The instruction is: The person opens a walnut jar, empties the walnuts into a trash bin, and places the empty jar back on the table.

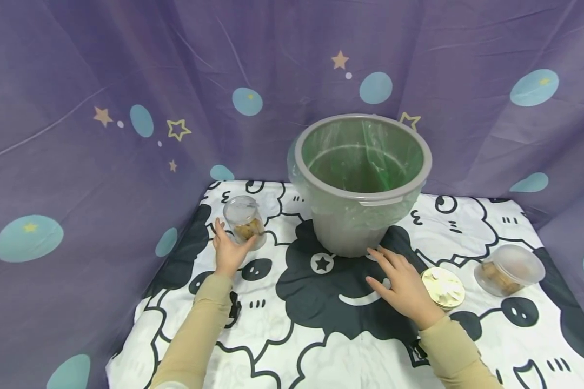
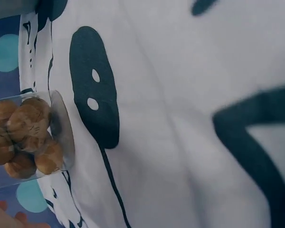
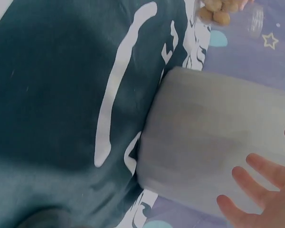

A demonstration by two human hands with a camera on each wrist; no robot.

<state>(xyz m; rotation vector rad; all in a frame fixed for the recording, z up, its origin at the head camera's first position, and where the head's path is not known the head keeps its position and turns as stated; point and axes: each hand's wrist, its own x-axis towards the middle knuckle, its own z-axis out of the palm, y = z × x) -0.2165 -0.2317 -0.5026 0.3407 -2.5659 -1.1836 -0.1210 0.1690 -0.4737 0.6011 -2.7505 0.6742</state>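
A clear plastic jar [image 1: 243, 216] with round brown pieces [image 2: 26, 128] inside stands upright at the back left of the cloth. My left hand [image 1: 230, 251] is at its near side, thumb and fingers spread about it; whether they touch the jar I cannot tell. In the left wrist view only some fingertips [image 2: 19, 218] show, below the jar. My right hand [image 1: 403, 283] hovers with spread fingers in front of the grey bin [image 1: 345, 232], holding nothing. The bin stands upright, lined with a translucent greenish bag [image 1: 370, 146].
Right of my right hand lies a round gold-rimmed item [image 1: 443, 287] with a pale, shiny top. Farther right is another clear jar [image 1: 508, 270] with brown pieces. A black-and-white printed cloth [image 1: 321, 362] covers the surface; purple curtains [image 1: 292, 65] hang behind and at the sides.
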